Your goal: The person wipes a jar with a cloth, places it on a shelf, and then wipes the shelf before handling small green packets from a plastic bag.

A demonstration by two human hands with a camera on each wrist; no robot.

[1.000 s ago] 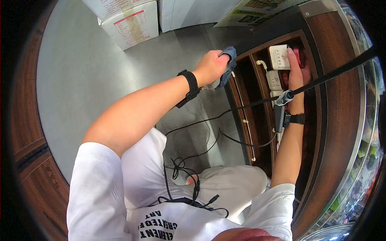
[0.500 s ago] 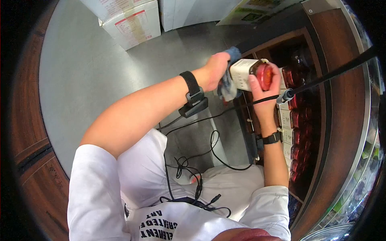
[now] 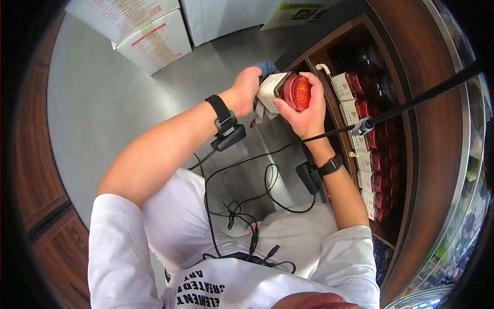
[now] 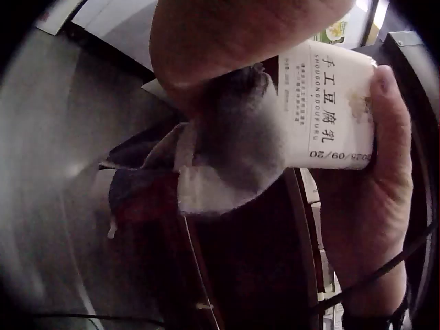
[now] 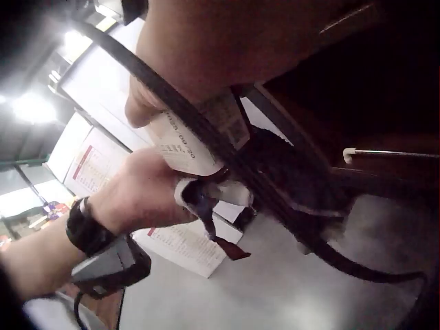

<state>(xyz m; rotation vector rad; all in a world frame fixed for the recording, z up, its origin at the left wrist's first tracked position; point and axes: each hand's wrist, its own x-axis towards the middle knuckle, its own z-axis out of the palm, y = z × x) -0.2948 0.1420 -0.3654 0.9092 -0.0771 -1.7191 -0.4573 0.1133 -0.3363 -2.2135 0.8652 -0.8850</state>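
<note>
- Between the hands: red-lidded fermented-tofu jar [image 3: 284, 92].
- Right hand [image 3: 307, 117]: grips jar around lid end.
- Left hand [image 3: 244, 92]: clutches bunched cloth [image 4: 240, 137] at jar's opposite end.
- Step, apparently: wiping; next calls for turning jar, grip steady.
- Right of hands: shelved jars [image 3: 380, 160], rearmost lost in shadow.
- Hidden: left fingertips, exact cloth contact.

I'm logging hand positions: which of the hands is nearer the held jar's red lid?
The right. The right hand grips the jar beside its red lid; the left hand holds a cloth toward the jar's opposite end.
</note>
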